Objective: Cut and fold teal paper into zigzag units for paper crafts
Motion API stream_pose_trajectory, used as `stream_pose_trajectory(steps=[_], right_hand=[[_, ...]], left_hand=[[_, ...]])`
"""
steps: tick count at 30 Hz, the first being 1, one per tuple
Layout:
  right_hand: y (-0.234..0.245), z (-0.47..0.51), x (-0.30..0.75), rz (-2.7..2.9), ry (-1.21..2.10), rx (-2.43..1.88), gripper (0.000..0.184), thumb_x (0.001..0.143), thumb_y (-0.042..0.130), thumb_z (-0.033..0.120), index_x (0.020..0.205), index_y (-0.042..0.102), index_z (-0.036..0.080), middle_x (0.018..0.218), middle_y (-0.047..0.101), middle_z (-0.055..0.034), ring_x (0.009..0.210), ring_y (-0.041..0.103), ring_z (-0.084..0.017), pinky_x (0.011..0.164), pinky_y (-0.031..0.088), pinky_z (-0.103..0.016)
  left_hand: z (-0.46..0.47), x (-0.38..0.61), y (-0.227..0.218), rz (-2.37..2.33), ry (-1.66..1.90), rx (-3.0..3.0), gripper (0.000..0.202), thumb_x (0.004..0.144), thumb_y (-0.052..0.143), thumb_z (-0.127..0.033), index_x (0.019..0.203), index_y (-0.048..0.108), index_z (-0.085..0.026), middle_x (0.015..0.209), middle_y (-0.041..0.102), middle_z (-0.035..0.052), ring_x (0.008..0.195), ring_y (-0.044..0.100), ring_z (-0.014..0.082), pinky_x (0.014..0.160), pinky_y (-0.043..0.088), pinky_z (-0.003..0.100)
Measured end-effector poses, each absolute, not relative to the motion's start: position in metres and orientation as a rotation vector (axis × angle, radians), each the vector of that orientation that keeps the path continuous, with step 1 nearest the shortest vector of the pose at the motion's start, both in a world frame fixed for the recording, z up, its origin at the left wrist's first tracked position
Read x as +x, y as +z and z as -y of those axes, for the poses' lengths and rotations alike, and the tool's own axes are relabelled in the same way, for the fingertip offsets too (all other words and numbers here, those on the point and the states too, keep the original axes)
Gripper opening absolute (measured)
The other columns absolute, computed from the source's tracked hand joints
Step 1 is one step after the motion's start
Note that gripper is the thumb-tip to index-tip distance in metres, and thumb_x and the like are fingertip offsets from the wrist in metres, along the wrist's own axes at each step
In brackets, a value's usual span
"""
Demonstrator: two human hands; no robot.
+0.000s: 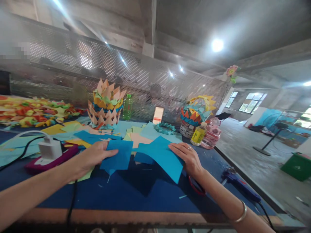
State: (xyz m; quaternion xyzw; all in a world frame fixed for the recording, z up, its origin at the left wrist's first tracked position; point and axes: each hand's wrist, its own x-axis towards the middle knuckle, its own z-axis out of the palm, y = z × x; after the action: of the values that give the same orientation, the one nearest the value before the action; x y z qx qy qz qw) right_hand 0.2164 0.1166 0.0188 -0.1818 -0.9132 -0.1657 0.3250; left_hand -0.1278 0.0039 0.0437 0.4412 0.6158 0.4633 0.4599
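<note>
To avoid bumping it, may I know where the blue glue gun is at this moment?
In the head view, the blue glue gun lies at the lower right, on the dark blue tabletop near its right edge, just right of the right forearm.

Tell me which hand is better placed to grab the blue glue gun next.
Right, most likely. The glue gun lies beside the right forearm, much nearer the right hand than the left hand. Both hands hold blue paper, though, so the right would probably need to let go of its sheet first.
</note>
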Motion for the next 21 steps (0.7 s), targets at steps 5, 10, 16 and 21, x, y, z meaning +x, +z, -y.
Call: stream_pose_trajectory(steps=[5, 10, 16, 21], right_hand=[[0.018, -0.108, 0.212, 2.202, -0.048, -0.423, 0.034, 0.095, 0.051, 0.023, 0.126, 0.062, 0.021, 0.118, 0.069, -0.0100, 0.106, 0.062, -0.022, 0.092, 0.049, -0.039], [0.012, -0.107, 0.203, 1.900, 0.182, -0.683, 0.023, 0.094, 0.053, 0.028, 0.105, 0.072, 0.021, 0.100, 0.073, -0.0059, 0.092, 0.066, -0.021, 0.087, 0.051, -0.038], [0.013, -0.103, 0.207, 1.968, 0.248, -0.653, 0.025, 0.094, 0.052, 0.030, 0.106, 0.072, 0.022, 0.101, 0.073, -0.0060, 0.092, 0.065, -0.021, 0.088, 0.050, -0.039], [0.013, -0.091, 0.219, 2.279, 0.157, -0.484, 0.032, 0.094, 0.052, 0.030, 0.123, 0.065, 0.024, 0.116, 0.069, -0.0083, 0.105, 0.061, -0.022, 0.096, 0.046, -0.041]], left_hand=[[-0.014, -0.141, 0.034, -1.846, 0.873, 1.869, 0.039, 0.064, 0.072, -0.039, 0.097, 0.072, -0.018, 0.104, 0.073, 0.0127, 0.105, 0.064, 0.0389, 0.091, 0.047, 0.043], [-0.007, -0.110, 0.035, -1.819, 0.954, 2.044, 0.104, 0.058, 0.081, -0.046, 0.146, 0.036, -0.018, 0.152, 0.037, 0.0192, 0.134, 0.041, 0.0418, 0.109, 0.034, 0.051], [-0.024, -0.084, 0.035, -1.389, 1.296, 1.838, 0.084, 0.063, 0.080, -0.040, 0.139, 0.045, -0.027, 0.141, 0.053, 0.0099, 0.134, 0.043, 0.0316, 0.112, 0.032, 0.044], [-0.036, -0.076, 0.038, -1.262, 1.373, 1.745, 0.075, 0.056, 0.085, -0.038, 0.125, 0.060, -0.026, 0.131, 0.061, 0.0096, 0.125, 0.052, 0.0310, 0.109, 0.036, 0.041]])
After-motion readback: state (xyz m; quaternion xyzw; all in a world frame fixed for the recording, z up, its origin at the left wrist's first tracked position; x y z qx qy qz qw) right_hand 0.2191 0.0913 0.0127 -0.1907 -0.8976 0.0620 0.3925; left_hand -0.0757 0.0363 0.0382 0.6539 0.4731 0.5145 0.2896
